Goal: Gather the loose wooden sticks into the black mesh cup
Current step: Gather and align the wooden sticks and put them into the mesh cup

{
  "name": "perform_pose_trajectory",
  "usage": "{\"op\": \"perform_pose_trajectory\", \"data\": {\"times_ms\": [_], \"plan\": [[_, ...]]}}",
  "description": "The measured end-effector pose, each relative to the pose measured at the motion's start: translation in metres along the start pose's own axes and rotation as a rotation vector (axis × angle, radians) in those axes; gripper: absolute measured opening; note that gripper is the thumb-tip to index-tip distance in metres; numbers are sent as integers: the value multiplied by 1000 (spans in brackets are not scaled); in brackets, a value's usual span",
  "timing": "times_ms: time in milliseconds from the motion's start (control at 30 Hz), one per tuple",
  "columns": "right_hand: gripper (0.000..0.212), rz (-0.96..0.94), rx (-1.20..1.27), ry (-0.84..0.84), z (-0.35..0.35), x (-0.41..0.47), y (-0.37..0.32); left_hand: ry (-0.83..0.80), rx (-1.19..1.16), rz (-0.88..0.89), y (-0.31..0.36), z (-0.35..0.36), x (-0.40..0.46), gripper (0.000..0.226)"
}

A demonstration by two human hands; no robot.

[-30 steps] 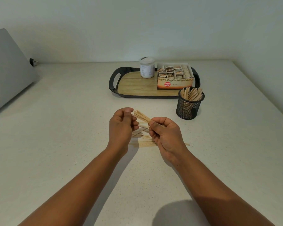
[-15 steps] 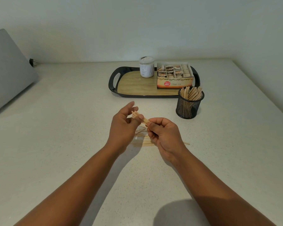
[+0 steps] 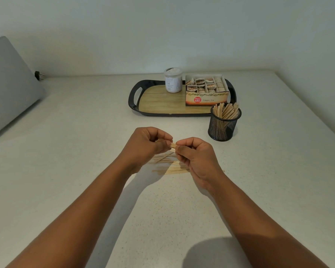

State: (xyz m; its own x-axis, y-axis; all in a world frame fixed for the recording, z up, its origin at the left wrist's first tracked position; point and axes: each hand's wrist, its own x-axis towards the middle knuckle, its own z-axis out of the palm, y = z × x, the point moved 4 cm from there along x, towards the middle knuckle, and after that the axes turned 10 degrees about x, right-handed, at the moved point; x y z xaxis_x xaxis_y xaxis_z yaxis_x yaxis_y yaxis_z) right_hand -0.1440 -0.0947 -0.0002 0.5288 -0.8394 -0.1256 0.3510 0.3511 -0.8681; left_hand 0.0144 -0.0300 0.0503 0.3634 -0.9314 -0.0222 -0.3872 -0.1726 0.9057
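Observation:
A small bundle of wooden sticks (image 3: 173,146) is pinched between my two hands above the table, only a short stretch showing between the fingers. My left hand (image 3: 146,145) closes over one end and my right hand (image 3: 196,157) over the other. Beneath them several loose wooden sticks (image 3: 170,166) lie scattered flat on the white table (image 3: 75,151), partly hidden by my hands. The black mesh cup (image 3: 223,125) stands upright to the right and farther back, holding several sticks that lean out of its top.
Behind the cup a black tray with a wooden floor (image 3: 159,99) carries a white-lidded jar (image 3: 173,80) and an open box of tea bags (image 3: 206,89). A grey slanted panel (image 3: 10,84) leans at the far left. Walls close the back and right.
My left hand's fingers, spread half a second ago, have curled shut over the bundle's end. Both hands have drawn closer, so less of the sticks shows between them.

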Motion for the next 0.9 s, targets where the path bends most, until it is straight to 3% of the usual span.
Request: {"op": "perform_pose_trajectory", "data": {"times_ms": [133,300,600,900], "plan": [[18,8,-16,-44,-1,-1,-5,16,20,11,-1,-4,1,15],[15,61,81,-18,-4,1,-7,-15,221,76,3,-6,1,22],[10,292,460,-11,1,-1,-1,4,232,207,13,-6,-3,21],[16,251,451,-18,2,-1,0,52,179,181,11,-8,-3,14]]}}
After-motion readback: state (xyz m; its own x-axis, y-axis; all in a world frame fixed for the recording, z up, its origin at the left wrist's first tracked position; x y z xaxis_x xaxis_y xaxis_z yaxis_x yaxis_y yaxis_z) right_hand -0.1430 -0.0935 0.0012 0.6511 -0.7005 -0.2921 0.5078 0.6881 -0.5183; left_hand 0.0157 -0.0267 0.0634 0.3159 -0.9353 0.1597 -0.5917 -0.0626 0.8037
